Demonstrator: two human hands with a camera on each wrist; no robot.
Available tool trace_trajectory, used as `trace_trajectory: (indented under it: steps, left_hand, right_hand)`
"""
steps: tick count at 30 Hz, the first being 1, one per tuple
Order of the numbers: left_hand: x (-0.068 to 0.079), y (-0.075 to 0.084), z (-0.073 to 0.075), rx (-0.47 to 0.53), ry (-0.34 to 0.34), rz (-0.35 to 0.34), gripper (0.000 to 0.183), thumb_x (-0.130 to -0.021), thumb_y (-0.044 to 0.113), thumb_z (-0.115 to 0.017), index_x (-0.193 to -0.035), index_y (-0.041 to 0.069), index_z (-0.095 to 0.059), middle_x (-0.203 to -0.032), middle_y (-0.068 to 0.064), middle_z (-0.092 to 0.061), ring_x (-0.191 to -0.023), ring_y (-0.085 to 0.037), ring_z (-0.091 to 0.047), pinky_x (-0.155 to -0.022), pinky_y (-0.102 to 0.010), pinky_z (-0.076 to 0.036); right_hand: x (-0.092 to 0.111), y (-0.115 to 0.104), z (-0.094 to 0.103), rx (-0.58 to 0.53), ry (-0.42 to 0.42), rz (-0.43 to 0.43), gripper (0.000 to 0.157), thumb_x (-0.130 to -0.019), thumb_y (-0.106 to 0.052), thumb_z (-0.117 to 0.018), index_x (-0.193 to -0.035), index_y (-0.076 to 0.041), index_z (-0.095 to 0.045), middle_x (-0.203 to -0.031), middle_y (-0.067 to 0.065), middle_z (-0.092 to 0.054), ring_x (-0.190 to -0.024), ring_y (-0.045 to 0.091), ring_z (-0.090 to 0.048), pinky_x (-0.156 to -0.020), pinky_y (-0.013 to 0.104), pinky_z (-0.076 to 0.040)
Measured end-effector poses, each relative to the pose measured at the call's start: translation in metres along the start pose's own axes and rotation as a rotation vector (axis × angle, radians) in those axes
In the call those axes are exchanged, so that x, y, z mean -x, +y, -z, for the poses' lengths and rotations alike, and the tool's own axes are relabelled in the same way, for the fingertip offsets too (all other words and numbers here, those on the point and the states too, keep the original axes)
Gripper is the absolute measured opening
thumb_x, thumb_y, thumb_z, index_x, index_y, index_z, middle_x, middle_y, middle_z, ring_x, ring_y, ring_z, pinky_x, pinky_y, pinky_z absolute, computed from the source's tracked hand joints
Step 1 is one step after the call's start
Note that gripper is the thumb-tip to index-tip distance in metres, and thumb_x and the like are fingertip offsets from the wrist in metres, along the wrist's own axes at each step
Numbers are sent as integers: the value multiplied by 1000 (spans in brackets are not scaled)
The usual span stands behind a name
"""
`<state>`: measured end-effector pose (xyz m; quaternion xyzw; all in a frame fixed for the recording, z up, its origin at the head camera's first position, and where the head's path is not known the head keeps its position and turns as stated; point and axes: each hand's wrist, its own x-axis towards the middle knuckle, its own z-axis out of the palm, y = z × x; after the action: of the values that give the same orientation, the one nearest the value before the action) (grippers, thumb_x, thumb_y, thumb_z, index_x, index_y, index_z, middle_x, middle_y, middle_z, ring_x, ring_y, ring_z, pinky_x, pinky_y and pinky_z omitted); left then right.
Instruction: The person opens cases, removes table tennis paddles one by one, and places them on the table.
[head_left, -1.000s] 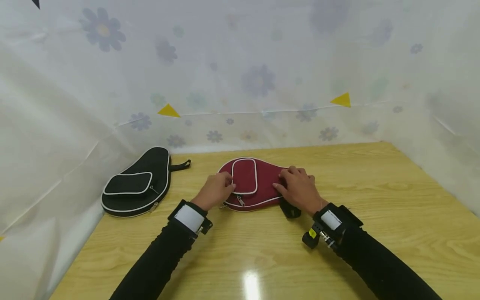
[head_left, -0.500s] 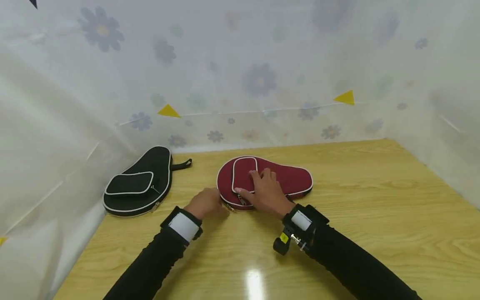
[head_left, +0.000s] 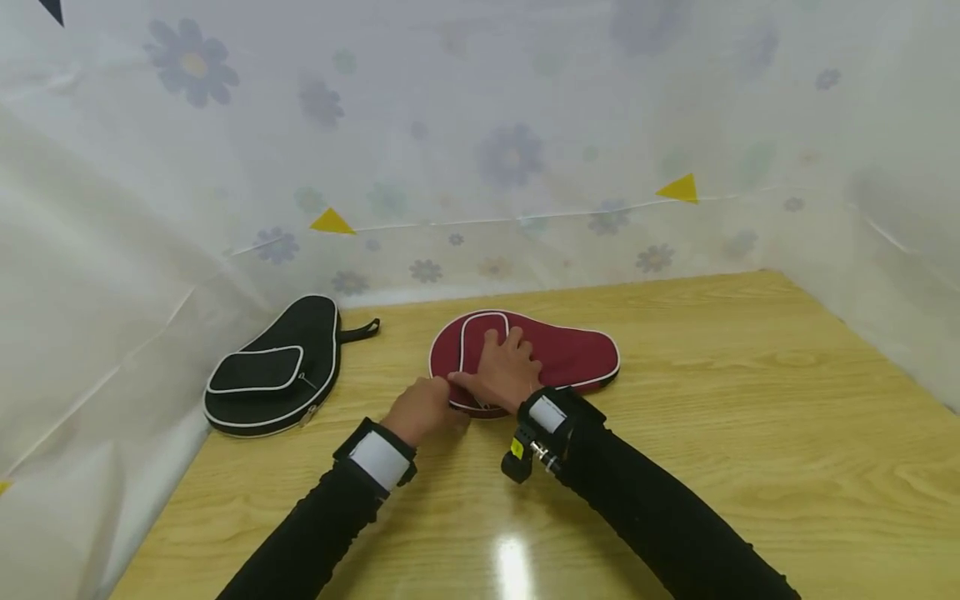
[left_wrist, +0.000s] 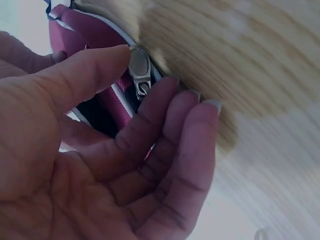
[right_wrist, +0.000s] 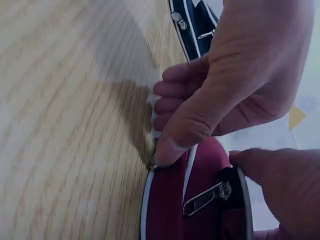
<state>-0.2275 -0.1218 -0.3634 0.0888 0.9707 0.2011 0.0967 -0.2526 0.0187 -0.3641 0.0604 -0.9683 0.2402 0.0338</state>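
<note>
A maroon table tennis paddle case [head_left: 573, 354] with white piping lies flat on the table, its rounded end to the left. At that end's near edge, my left hand [head_left: 423, 410] holds the metal zipper pull [left_wrist: 139, 65], the thumb against it and the other fingers curled; the pull's underside is hidden. My right hand [head_left: 506, 371] rests on the case with spread fingers, over the white-edged front pocket [head_left: 474, 333]. The pocket's own zipper pull [right_wrist: 202, 199] shows in the right wrist view.
A black paddle case [head_left: 300, 333] with white piping and a wrist loop [head_left: 362, 332] lies at the left of the wooden table [head_left: 712, 400]. Behind the table hangs a pale flowered sheet [head_left: 420, 150] with yellow triangles; it also runs along both sides.
My right hand has slid left along the maroon case, from its narrow end to the pocket. My left hand has shifted down from the pocket to the case's near-left edge and zipper pull.
</note>
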Motion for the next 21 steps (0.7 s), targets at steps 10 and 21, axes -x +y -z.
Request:
trace_trajectory:
  steps: [10,21]
  left_hand:
    - [2,3,-4,-68,9,45,21,-87,20,-78,-92,1,-71,-73,-4,-57,-63,-18,-50,-55,-32,-41]
    - [1,-1,-2,-133,32,21,11,-84,5,-74,-85,-2,-65,-71,-6,-57,-61,-17,-48,-54,-33,-43]
  right_hand:
    - [-4,4,-3,-1,-21,6,93,-83,-60,-74,-146,0,-41,-129,29,-41,-116,44,-48,-89,65,-47]
    - [-8,8,-5,-5,-28,16,91,-83,-58,-73,-145,1,-42,-130,29,-40,-116,44,-47,-89,65,-48]
